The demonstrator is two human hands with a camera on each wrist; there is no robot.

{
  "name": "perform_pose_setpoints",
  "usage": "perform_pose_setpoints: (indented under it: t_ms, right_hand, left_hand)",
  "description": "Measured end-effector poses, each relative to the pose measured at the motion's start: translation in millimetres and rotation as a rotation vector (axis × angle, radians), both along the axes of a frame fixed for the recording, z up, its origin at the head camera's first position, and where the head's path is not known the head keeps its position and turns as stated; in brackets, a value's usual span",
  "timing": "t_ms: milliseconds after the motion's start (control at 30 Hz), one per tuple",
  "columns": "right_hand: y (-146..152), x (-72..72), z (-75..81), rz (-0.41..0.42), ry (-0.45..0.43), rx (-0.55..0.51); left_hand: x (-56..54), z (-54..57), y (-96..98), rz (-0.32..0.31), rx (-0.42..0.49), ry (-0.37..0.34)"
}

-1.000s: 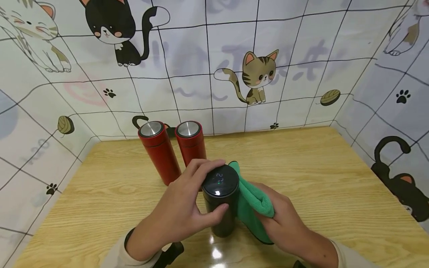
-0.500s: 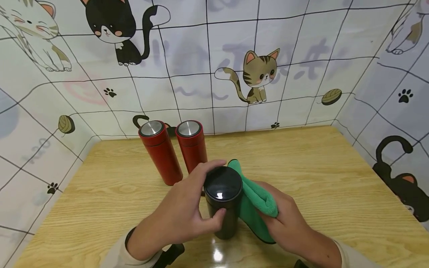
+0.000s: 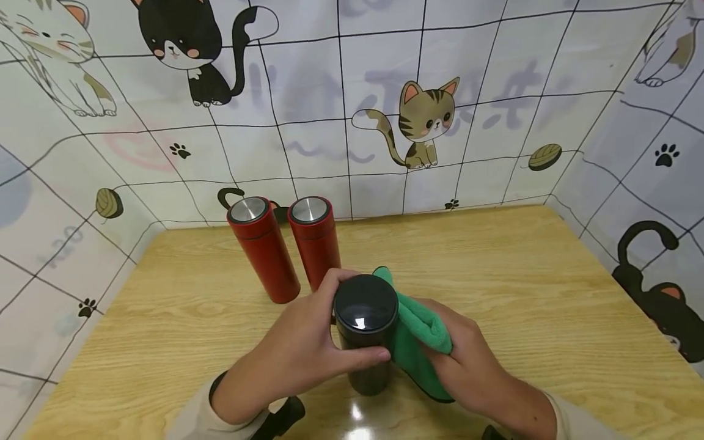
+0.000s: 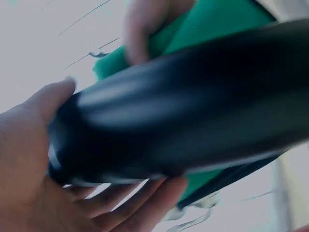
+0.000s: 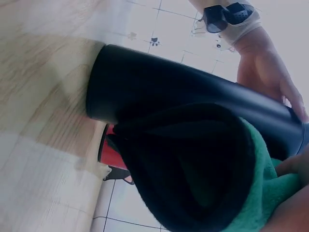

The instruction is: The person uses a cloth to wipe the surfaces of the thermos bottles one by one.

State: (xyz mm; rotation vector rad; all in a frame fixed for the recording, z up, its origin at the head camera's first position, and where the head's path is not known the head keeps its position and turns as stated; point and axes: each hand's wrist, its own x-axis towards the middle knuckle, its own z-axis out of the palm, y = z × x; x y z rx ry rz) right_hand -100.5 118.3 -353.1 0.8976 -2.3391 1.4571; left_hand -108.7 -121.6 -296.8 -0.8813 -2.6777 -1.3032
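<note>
A black thermos (image 3: 367,302) with a glossy dark lid stands upright at the front middle of the table. My left hand (image 3: 308,339) grips it near the top, thumb across the front and fingers round the far side. In the left wrist view the thermos body (image 4: 188,104) runs across the palm. My right hand (image 3: 470,360) pinches a folded green cloth (image 3: 423,327) with dark edging, which lies against the thermos's right side. In the right wrist view the cloth (image 5: 263,169) hangs in an open fold beside the thermos.
Two red thermoses, one on the left (image 3: 264,253) and one on the right (image 3: 315,241), stand behind the left hand with silver-topped lids. The wooden table (image 3: 511,275) is bounded by a white cat-print backdrop (image 3: 308,79) at the back and sides.
Lit digits on the black lid have gone dark. The left thumb has slid right across the front of the thermos, just below the lid. The right hand and cloth have barely moved.
</note>
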Motion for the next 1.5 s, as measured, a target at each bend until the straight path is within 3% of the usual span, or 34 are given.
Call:
perform_pose_setpoints:
  t_ms: [100, 200, 367, 533, 667, 800, 967, 1067, 1133, 1200, 1367, 1433, 1500]
  right_hand:
    - [1, 0.6, -1.6, -0.008, -0.049, -0.052]
    - [0, 1.6, -1.1, -0.01, -0.092, -0.119]
    - [-2, 2.2, 2.9, -0.04, -0.133, -0.201]
    - [-4, 5.5, 4.5, -0.065, -0.123, -0.277]
    - [-5, 5.3, 3.8, -0.012, -0.098, -0.34]
    - [-6, 4.8, 5.1, 0.025, -0.11, -0.351]
    - [-5, 7.6, 9.4, -0.061, -0.17, -0.35]
    - [-4, 9.1, 9.1, -0.109, -0.17, -0.36]
    - [-4, 9.0, 7.3, -0.114, -0.111, -0.374]
    - [-5, 8.3, 5.2, -0.068, -0.012, -0.395]
    - [-12, -0.5, 3.3, 0.098, 0.402, -0.316]
    - [-14, -3.0, 4.3, 0.09, 0.572, -0.236]
    - [-15, -2.6, 6.1, 0.061, 0.661, -0.188]
  left_hand:
    - [-1.6, -14.6, 7.9, 0.003, 0.109, 0.001]
    - [-2.5, -34.8, 17.7, -0.011, 0.235, 0.047]
    - [-2.0, -59.6, 27.1, -0.041, 0.359, 0.12]
    - [-2.6, -72.3, 28.4, -0.06, 0.444, 0.086]
    - [-4.4, -74.7, 25.4, -0.076, 0.458, 0.091]
    - [-6.1, -68.6, 17.8, -0.036, 0.369, 0.194]
    - [-10.2, -50.0, 12.6, 0.141, -0.008, 0.439]
    - [-10.2, -39.4, 13.6, 0.227, -0.192, 0.505]
    - [-9.7, -34.1, 14.7, 0.248, -0.253, 0.514]
    - [-8.6, -29.9, 15.9, 0.262, -0.3, 0.515]
    - [-6.1, -26.9, 18.5, 0.289, -0.386, 0.543]
    - [-5.5, -27.5, 21.0, 0.283, -0.409, 0.564]
    - [-4.5, -28.5, 23.9, 0.27, -0.416, 0.58]
